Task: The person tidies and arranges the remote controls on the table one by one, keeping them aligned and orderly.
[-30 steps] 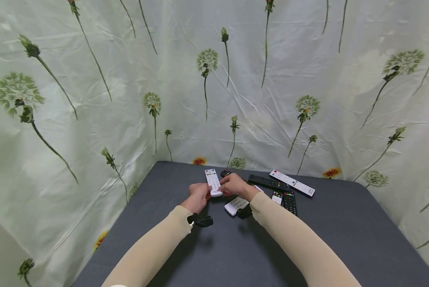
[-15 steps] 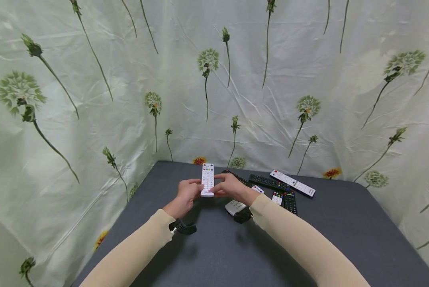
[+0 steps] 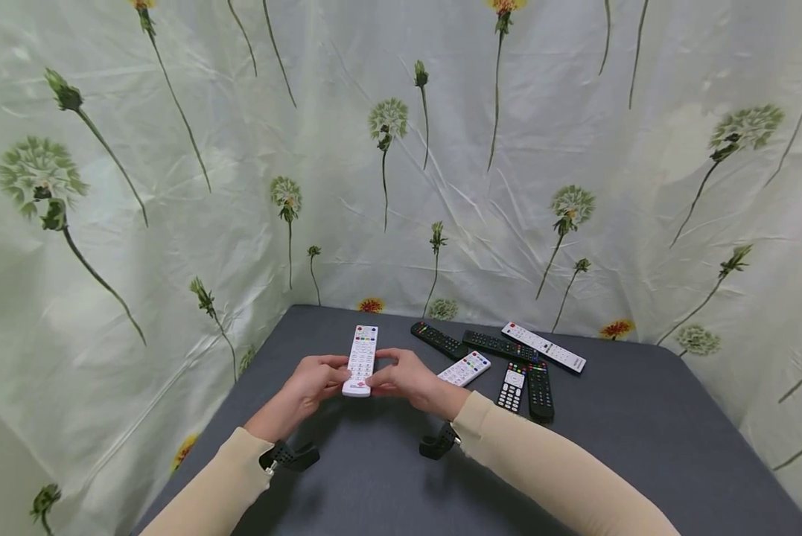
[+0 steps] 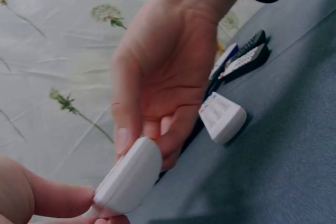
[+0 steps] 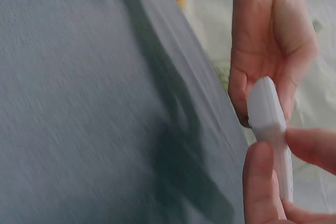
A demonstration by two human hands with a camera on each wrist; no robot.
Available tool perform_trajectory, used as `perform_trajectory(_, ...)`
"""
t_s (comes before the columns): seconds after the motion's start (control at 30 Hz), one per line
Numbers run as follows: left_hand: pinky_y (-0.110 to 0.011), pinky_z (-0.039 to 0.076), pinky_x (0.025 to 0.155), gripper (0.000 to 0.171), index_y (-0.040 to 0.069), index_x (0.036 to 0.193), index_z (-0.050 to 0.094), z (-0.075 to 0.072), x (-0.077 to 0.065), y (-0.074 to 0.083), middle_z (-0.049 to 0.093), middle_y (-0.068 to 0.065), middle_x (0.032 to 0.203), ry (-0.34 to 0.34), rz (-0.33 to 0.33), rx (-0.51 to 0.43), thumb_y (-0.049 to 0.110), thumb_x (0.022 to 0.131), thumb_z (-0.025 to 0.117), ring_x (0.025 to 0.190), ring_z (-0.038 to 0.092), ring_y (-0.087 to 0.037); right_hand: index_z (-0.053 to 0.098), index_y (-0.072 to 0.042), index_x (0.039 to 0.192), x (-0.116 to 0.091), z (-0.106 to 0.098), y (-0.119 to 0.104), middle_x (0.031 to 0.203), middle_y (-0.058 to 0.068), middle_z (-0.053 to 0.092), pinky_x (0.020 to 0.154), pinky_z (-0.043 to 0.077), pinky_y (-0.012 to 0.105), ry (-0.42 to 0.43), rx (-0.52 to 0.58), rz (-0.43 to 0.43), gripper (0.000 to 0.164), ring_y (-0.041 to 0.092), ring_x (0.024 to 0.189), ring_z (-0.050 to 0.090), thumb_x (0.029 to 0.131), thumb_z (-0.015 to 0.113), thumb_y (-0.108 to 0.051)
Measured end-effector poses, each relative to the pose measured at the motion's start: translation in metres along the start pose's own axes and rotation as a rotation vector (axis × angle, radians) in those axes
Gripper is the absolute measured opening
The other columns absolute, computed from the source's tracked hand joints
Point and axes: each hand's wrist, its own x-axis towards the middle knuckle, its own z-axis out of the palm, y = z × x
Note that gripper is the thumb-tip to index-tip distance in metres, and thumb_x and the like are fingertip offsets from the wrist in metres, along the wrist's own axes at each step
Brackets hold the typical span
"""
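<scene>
A white remote control (image 3: 363, 356) with small coloured buttons is held between both hands above the left half of the dark table, its far end pointing to the back wall. The left hand (image 3: 312, 381) pinches its left edge near the bottom end, thumb on the front. Opposite, the right hand (image 3: 409, 381) pinches the right edge, thumb also on the front. The right wrist view shows the pale side of the remote (image 5: 272, 114) raised over the table, with a shadow below. In the left wrist view its rounded bottom end (image 4: 137, 174) sits between the fingers of the two hands.
Right of the hands lie several remotes: a black one (image 3: 438, 339), another black one (image 3: 500, 345), a long white one (image 3: 543, 347), a white one (image 3: 466, 368) partly behind the right hand, one with white keys (image 3: 511, 385) and a black one (image 3: 540, 391). Flower-printed fabric (image 3: 347, 149) surrounds the grey table (image 3: 615, 447).
Both hands have carried the white remote left and toward the person, away from the other remotes. The white remote lying beside the right hand now shows more.
</scene>
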Motion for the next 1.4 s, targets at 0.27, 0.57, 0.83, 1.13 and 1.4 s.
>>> perform_trajectory(0.27,-0.035,0.058,0.076,0.045,-0.009,0.13,0.059,-0.014,-0.025,-0.017,0.065,-0.019,0.111,0.011,0.001,0.066,-0.012,0.086,0.064,0.09,0.065,-0.022,0.039,0.006,0.146,-0.02,0.027,0.021,0.098,0.021,0.068,0.076,0.06,0.04,0.003,-0.075,-0.067,0.073,0.022,0.08,0.07,0.082,0.072,0.013)
perform_trajectory(0.57,-0.032,0.056,0.071,0.048,-0.012,0.128,0.059,-0.031,-0.042,-0.032,0.065,-0.017,0.105,0.023,-0.001,0.126,-0.015,0.081,0.065,0.087,0.063,-0.02,0.038,0.006,0.147,-0.031,0.046,0.039,0.099,0.022,0.069,0.08,0.059,0.042,-0.027,0.039,-0.024,0.07,0.029,0.084,0.072,0.084,0.066,0.015)
perform_trajectory(0.83,-0.031,0.052,0.068,0.046,-0.014,0.12,0.064,-0.038,-0.04,-0.037,0.067,-0.013,0.094,0.032,0.045,0.229,-0.017,0.074,0.064,0.083,0.061,-0.02,0.035,0.007,0.147,-0.029,0.054,0.049,0.1,0.024,0.065,0.083,0.058,0.042,-0.038,0.158,0.015,0.071,0.028,0.082,0.07,0.083,0.063,0.013)
perform_trajectory(1.13,-0.031,0.05,0.069,0.043,-0.011,0.115,0.069,-0.042,-0.038,-0.04,0.069,-0.01,0.097,0.04,0.081,0.415,-0.013,0.072,0.064,0.084,0.058,-0.02,0.035,0.006,0.148,-0.028,0.055,0.056,0.106,0.023,0.068,0.085,0.058,0.042,-0.04,0.116,0.075,0.067,0.033,0.092,0.071,0.087,0.062,0.002)
perform_trajectory(1.4,-0.031,0.049,0.068,0.037,-0.008,0.114,0.071,-0.041,-0.037,-0.045,0.07,-0.009,0.095,0.092,0.108,0.502,-0.008,0.077,0.069,0.085,0.059,-0.02,0.035,0.006,0.148,-0.029,0.055,0.054,0.107,0.022,0.069,0.087,0.057,0.043,-0.069,0.068,0.103,0.065,0.035,0.099,0.07,0.09,0.061,-0.004)
